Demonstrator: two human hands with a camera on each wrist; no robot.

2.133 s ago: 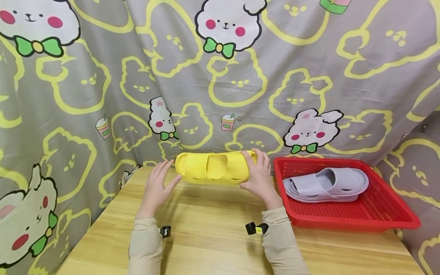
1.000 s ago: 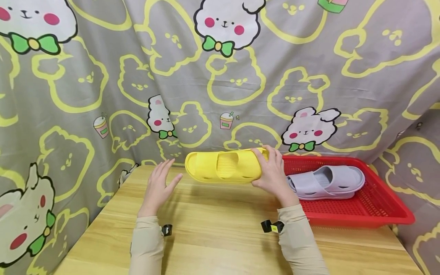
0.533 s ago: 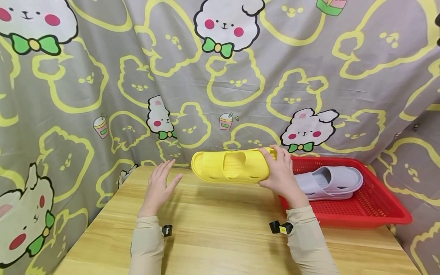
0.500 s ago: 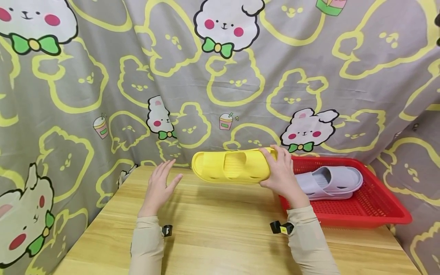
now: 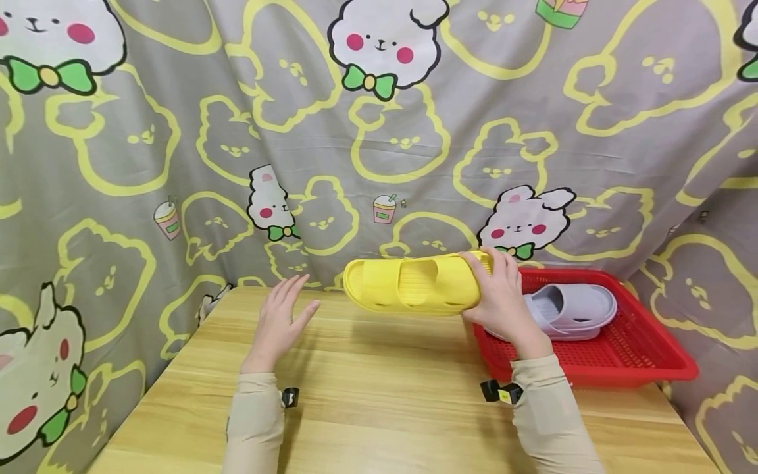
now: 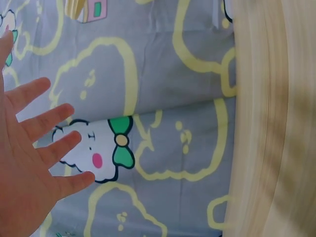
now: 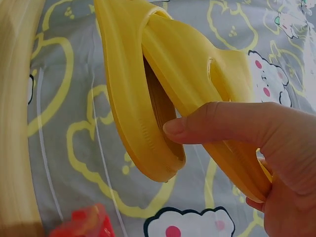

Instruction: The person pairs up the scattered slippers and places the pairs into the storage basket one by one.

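Observation:
A pair of yellow slippers (image 5: 453, 286), seemingly fitted into each other, is held in the air above the back of the table. My right hand (image 5: 503, 303) grips the right end, fingers behind and thumb in front. In the right wrist view, the thumb (image 7: 197, 127) presses at one slipper's opening while some fingers are hidden behind the yellow slippers (image 7: 182, 64). Left of the slippers and apart from them, my left hand (image 5: 278, 326) hovers with nothing in it. The left wrist view shows its spread, straight fingers (image 6: 47, 123).
A red basket (image 5: 645, 365) stands at the table's right, just behind and beside my right forearm. Grey slippers (image 5: 586, 309) lie in it, partly covered by my right hand. A patterned curtain (image 5: 414, 158) hangs behind the wooden table (image 5: 379, 408).
My right hand has carried the yellow slippers rightward, away from the left hand and nearer the basket, hiding more of the grey slippers. The left hand has hardly moved.

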